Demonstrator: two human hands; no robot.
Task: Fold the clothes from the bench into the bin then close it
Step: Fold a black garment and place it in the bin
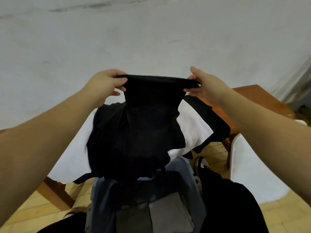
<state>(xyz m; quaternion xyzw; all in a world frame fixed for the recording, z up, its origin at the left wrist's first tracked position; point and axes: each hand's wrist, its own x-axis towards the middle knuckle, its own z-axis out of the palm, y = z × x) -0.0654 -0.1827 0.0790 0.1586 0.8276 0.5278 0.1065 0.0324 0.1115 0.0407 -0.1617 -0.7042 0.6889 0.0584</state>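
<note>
A garment [143,125] is held up between the left hand [104,84] and right hand [203,86], above the tabletop [262,100]. The bin [188,167] is positioned before the tabletop, with clothes [168,214] inside.

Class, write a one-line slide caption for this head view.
Both hands, left and right, hold a black garment up by its top edge above the open bin.

The black garment [134,132] hanging between the left hand [104,84] and the right hand [203,86] hides the middle of the worktop [259,100] and the far rim of the bin [190,167] below them. The bin's near end is cut off by the bottom edge. What kind of garment it is cannot be told.
</note>
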